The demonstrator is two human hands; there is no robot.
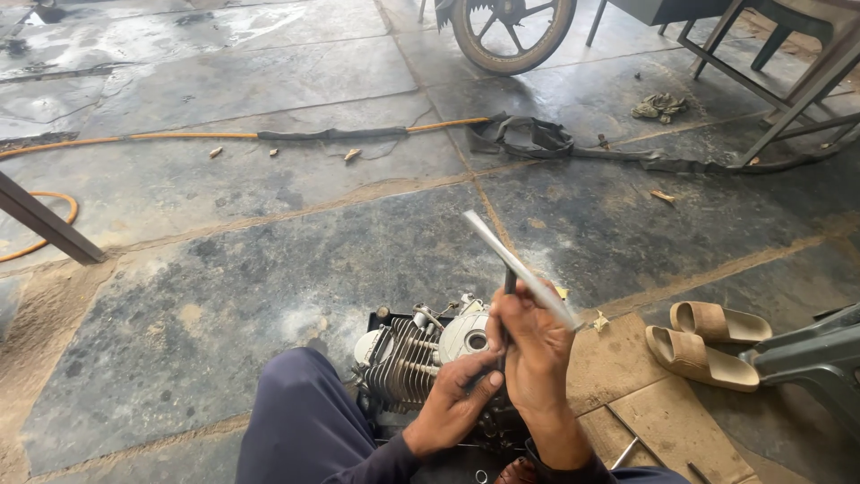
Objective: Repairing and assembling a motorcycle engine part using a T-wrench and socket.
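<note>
Head view, looking down at a stone-slab workshop floor [269, 233]. Lower centre of the frame: a small motorcycle engine [421, 354] with a finned cylinder sits on a dark tray, just in front of the person's knee [300, 412]. The left hand [452, 403] rests on the engine casing beside the fins, fingers curled against the metal; whether it actually grips a part cannot be told. The right hand [533, 345] is clenched around a dark-shafted tool whose long pale handle [520, 269] slants up toward the centre of the frame; the working tip is hidden behind the fingers.

Right of the engine, 2 tan sandals [708, 339] lie on cardboard sheets [645, 403], with the edge of a grey plastic chair [806, 358] beyond. Upper part of the frame: an orange hose [188, 136], a strip of black rubber tube [555, 143], a rag [661, 106], a motorcycle wheel [511, 31] and metal furniture legs [788, 90].

Risk, as a judgement: the long handle gives much leverage, so a slip off the hidden fastener could drive the right knuckles into the fins or round the fastener. The engine is steadied only by 1 hand and could tip on its tray.
</note>
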